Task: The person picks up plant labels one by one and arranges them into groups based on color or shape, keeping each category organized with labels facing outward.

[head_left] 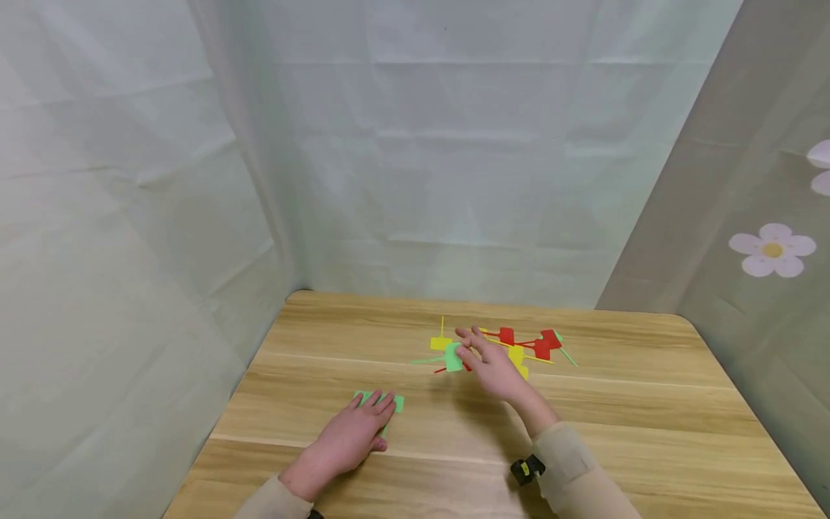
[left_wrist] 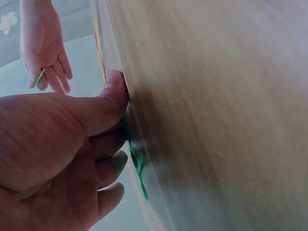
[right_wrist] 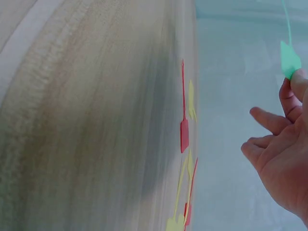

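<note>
Between the thumb and index finger of my right hand [head_left: 498,373], a green cable tie tag [head_left: 453,357] is pinched at one edge of its flat square. It is raised above the table, and its thin tail points away from the fingers in the right wrist view. My left hand [head_left: 346,438] lies at the front left with its fingers spread over green cable tie tags [head_left: 398,404], mostly hidden under it. Past the right hand lies a loose group with yellow tags [head_left: 442,344] and red tags [head_left: 506,336], several of them overlapping.
The wooden table [head_left: 648,404] carries everything. Pale cloth [head_left: 454,180] hangs behind it and on the left, and a flowered cloth [head_left: 772,250] hangs on the right. A green tail [head_left: 568,357] sticks out at the right of the loose group.
</note>
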`<state>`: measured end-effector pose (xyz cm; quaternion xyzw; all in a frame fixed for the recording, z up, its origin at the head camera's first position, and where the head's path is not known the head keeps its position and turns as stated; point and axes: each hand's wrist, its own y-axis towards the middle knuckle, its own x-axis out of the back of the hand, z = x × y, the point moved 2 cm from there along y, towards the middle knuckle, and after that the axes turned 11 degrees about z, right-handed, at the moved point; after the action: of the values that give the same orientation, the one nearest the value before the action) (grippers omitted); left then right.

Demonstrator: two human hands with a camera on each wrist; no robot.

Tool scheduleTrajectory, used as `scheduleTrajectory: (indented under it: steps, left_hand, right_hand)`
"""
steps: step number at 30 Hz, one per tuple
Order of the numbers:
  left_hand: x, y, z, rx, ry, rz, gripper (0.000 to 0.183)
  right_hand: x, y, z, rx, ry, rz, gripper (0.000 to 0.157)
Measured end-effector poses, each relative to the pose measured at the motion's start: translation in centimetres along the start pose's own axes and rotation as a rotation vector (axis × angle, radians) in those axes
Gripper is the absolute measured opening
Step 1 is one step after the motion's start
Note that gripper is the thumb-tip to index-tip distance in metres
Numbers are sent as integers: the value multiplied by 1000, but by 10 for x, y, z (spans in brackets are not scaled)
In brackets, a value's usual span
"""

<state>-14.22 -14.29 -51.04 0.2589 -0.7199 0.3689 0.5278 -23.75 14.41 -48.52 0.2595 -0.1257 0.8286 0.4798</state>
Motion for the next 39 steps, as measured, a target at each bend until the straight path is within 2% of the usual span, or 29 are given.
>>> scheduleTrajectory:
  steps: [8, 11, 15, 20, 25, 28, 39]
  left_hand:
    - [-1, 1, 1, 2, 4, -3, 73]
    - [-1, 1, 1, 5, -16, 2, 73]
    - [1, 1, 1, 8, -29, 6, 73]
    - [1, 1, 0, 9, -9, -4, 72]
    - [1, 1, 0, 11, -6, -9, 72]
    - [0, 1, 0, 11, -4, -5, 72]
    - [2, 1, -1, 20, 0, 6, 73]
  right_hand:
    - [-1, 5, 2, 137, -82, 114, 10]
    - [-1, 6, 4, 160, -135, 152, 8]
    - [-1, 9, 11, 145, -179, 213, 6]
    - [-3, 14, 23, 146, -252, 329, 11]
    - [-12, 23, 33, 138, -373, 455, 16]
    - [-20, 28, 34, 132, -411, 502, 17]
    - [-44, 45, 36, 73, -598, 531, 24]
